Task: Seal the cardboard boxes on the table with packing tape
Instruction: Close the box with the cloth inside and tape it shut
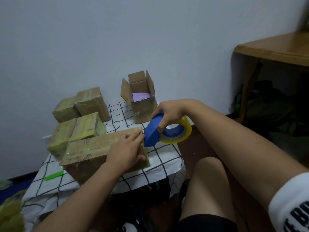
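While six boxes are sitting on the worktop | left grip is lying flat, pressing the long box | right grip is clutching one tape dispenser at that box's end | one open box is standing beyond it.

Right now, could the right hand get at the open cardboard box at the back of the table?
Probably yes: the open cardboard box stands just beyond the right hand with nothing between, but that hand grips the blue tape dispenser.

On the table, 4 sealed boxes sit left of the open box, behind the long box.
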`<state>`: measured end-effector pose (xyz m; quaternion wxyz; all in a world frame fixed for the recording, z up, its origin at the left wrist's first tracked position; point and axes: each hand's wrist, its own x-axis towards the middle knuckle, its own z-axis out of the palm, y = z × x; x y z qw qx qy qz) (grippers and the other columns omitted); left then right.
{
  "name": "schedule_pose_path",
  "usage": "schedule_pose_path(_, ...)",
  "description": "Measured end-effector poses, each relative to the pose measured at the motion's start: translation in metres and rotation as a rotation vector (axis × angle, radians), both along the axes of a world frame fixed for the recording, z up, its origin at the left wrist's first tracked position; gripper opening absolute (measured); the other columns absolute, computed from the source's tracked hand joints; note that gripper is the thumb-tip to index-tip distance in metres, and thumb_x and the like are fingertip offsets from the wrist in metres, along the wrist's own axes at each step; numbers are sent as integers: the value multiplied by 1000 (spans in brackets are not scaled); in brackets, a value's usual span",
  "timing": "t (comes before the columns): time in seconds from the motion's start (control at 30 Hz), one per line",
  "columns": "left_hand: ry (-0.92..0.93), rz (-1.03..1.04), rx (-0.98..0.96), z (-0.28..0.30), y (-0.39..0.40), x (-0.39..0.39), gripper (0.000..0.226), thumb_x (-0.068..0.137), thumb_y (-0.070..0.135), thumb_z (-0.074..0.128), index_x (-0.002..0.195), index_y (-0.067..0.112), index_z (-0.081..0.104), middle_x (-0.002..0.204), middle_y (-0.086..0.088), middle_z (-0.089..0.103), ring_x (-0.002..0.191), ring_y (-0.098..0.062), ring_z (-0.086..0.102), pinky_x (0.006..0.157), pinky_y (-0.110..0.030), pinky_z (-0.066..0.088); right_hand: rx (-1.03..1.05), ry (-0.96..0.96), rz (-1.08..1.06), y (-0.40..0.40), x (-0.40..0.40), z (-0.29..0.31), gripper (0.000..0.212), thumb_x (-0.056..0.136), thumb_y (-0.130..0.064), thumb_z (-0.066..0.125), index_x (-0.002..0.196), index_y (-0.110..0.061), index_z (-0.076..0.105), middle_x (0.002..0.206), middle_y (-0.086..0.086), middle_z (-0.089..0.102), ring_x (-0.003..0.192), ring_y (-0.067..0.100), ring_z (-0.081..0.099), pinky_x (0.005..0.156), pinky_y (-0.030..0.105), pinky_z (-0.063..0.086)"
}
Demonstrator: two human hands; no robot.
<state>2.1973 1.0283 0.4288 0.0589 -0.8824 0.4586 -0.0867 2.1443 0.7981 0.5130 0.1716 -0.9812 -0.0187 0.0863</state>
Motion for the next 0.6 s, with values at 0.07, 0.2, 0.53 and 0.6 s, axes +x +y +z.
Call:
schedule_pose_path(0.07, 1, -11, 23, 1, -2, 0, 77, 84, 56, 64, 147, 33, 26, 160, 21, 7, 133, -23, 32, 79, -37, 53, -32, 10, 2, 7, 3, 3, 32, 78, -45, 75, 107, -31, 70, 98, -8, 65, 89, 12, 60, 74, 30, 47)
schedule_pose_path(0.2, 2, -20, 106, 4, -7, 0, 74, 87, 55, 61, 148, 31, 25, 161, 22, 2, 135, -27, 31, 81, -38, 54, -207, 168, 8, 34, 19, -30, 66, 73, -47, 80, 131, -21, 62, 123, -2, 64, 102, 19, 58, 90, 37, 51)
schedule_pose_path(0.53, -75, -215, 331, 28, -21, 18, 63, 82, 68, 57, 134, 35, 43, 150, 20, 33, 121, -20, 31, 88, -35, 40, 189, -226, -545, 2, -26, -67, 65, 71, -52, 74, 128, -24, 60, 117, 1, 62, 98, 21, 60, 87, 41, 56)
schedule_pose_path(0.6, -61, -211, 391, 30, -24, 21, 64, 81, 68, 58, 135, 35, 47, 142, 21, 41, 117, -20, 32, 82, -33, 42, 375, -361, -682, 7, -25, -83, 59, 73, -50, 75, 124, -24, 59, 114, 0, 62, 98, 20, 59, 87, 40, 55)
